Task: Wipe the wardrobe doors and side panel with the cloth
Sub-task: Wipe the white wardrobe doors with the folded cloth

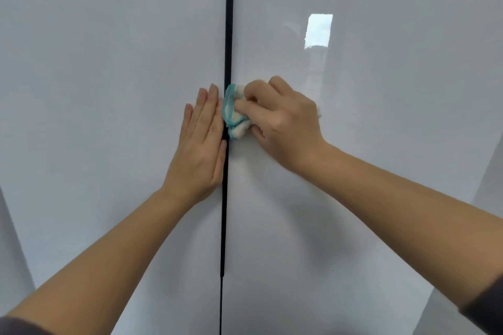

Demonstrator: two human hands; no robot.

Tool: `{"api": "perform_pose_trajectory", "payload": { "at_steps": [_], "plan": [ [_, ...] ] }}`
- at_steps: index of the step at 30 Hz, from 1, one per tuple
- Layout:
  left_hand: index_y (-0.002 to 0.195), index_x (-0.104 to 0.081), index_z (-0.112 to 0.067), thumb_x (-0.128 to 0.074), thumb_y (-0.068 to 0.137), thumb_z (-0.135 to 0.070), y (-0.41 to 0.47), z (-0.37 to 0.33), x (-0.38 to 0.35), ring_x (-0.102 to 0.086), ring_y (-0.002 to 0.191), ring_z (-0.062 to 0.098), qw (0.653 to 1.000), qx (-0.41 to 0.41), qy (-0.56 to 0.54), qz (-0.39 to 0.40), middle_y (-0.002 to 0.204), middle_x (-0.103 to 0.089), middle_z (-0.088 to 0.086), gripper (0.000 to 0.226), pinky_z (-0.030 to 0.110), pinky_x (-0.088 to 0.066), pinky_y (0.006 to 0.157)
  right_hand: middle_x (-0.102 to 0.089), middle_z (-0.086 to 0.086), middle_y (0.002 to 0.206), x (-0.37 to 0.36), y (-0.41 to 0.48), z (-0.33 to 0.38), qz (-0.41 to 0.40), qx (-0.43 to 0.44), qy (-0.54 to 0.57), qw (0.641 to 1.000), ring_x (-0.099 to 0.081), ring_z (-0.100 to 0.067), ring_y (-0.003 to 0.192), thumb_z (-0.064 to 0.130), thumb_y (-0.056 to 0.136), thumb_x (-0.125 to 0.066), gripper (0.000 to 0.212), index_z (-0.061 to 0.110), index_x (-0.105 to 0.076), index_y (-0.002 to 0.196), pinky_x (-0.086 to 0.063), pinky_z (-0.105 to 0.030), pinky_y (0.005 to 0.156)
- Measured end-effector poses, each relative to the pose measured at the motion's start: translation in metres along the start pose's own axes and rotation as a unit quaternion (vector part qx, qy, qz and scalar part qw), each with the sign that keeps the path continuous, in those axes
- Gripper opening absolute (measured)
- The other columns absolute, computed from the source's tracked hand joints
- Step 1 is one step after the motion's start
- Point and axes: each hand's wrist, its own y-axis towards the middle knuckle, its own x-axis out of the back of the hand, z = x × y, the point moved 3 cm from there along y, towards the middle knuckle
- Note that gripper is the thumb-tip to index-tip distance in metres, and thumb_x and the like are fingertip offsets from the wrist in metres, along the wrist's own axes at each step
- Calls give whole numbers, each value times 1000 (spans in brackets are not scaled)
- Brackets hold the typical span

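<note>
The right hand (283,122) is gripping the cloth (236,114), a bunched cream rag with a teal border. Its fingers (251,94) are curling tightly around the bundle, and the thumb is pressing on the front of it. The cloth is sitting just at 9 o'clock of this hand, against the inner edge of the right door (353,144), and it is touching the black gap (227,35) that is running vertically between the two doors.

The left hand (202,144) is lying flat on the left door (109,117), at 9 o'clock of the cloth. Its fingers (205,106) are stretching straight and close together, pointing toward 12 o'clock, and they are holding nothing. The edge of this hand is touching the gap, and the index finger seems to be meeting the cloth, though the view is not sharp enough there to be sure.

Both doors are glossy and pale grey. A bright rectangular reflection (318,31) is showing on the right door, at 1 o'clock of the right hand. Both forearms are bare, with a dark sleeve (487,310) showing at 4 o'clock of the frame.
</note>
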Motion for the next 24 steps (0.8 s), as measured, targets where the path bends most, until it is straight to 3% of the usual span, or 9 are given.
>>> {"api": "perform_pose_trajectory", "payload": {
  "at_steps": [5, 9, 14, 24],
  "plan": [
    [146, -29, 5, -33, 98, -4, -14, 2, 3, -8, 147, 32, 999, 1, 30, -31, 155, -19, 25, 50, 51, -2, 120, -68, 0, 84, -1, -62, 35, 68, 30, 24, 997, -47, -21, 63, 2, 86, -63, 14, 11, -71, 79, -37, -34, 49],
    [147, -28, 4, -33, 96, -7, -47, -6, -8, -12, 146, 38, 999, 24, 47, -6, 155, -19, 25, 53, 56, -3, 118, -65, 2, 81, 2, -112, 66, 117, 53, 33, 991, -44, -19, 63, 2, 82, -68, 12, 13, -70, 77, -26, -31, 52],
    [148, -23, 3, -42, 89, -9, -89, -18, -23, -11, 147, 37, 997, 55, 51, 25, 156, -17, 25, 63, 56, -2, 118, -62, 2, 76, 6, -167, 100, 165, 65, 68, 982, -45, -19, 60, 3, 81, -69, 13, 14, -70, 74, -23, -31, 53],
    [149, -16, -1, -51, 92, -15, -160, -37, -46, -9, 148, 31, 990, 97, 79, 70, 157, -17, 20, 69, 57, -5, 118, -63, -1, 86, 10, -276, 177, 284, 91, 145, 943, -49, -18, 67, 1, 91, -49, 24, 11, -66, 76, -31, -29, 55]
  ]
}}
